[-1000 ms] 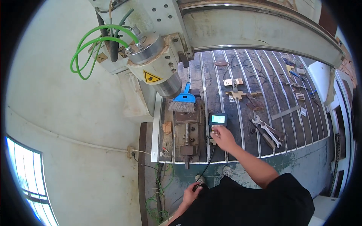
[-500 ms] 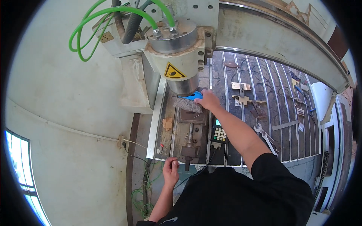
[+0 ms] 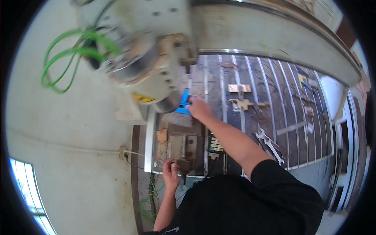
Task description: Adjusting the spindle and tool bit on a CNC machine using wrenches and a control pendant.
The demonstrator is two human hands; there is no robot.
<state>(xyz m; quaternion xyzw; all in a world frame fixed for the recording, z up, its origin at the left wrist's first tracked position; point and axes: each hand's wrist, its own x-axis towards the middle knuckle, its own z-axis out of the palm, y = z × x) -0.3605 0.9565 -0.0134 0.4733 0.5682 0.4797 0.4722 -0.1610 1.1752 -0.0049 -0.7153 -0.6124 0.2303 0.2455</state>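
My right hand point(image 3: 200, 109) is closed round the blue handle of a bench brush point(image 3: 182, 106). Its grey bristles point toward me and rest over the far end of a machine vise point(image 3: 183, 145) with a threaded screw. My left hand point(image 3: 170, 176) is at the table's front edge, beside the near end of the vise. Its fingers are curled in, and I cannot make out anything in them. A small red-tipped piece point(image 3: 159, 159) lies just beyond those fingers. The machine's spindle head point(image 3: 150, 84) hangs left of the brush.
A handheld keypad point(image 3: 215, 144) lies right of the vise, under my right forearm. Wrenches point(image 3: 269, 145), brass-coloured plates point(image 3: 244, 104) and a flat metal bar point(image 3: 291, 128) lie on the slotted table. A wood scrap point(image 3: 161, 135) sits left of the vise. The gantry beam point(image 3: 266, 33) crosses the far side.
The view has shifted and blurred. My right hand has turned the brush, so its handle now points away from me. My left hand has moved up closer to the vise's near end.
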